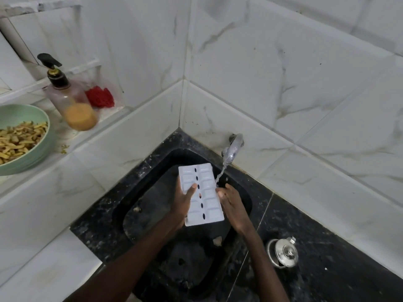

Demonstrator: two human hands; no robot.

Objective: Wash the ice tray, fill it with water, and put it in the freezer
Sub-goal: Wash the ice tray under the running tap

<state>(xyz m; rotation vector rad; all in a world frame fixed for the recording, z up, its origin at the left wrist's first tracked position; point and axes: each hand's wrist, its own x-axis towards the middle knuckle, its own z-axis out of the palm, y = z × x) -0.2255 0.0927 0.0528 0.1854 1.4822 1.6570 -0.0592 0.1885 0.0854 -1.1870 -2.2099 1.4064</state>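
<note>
White ice tray (201,194), seemingly underside-up, over sink (152,216)

The left hand (184,201) and right hand (232,200) are bare; a thumbnail shows on each. The forearms behind them are bare too.
</note>
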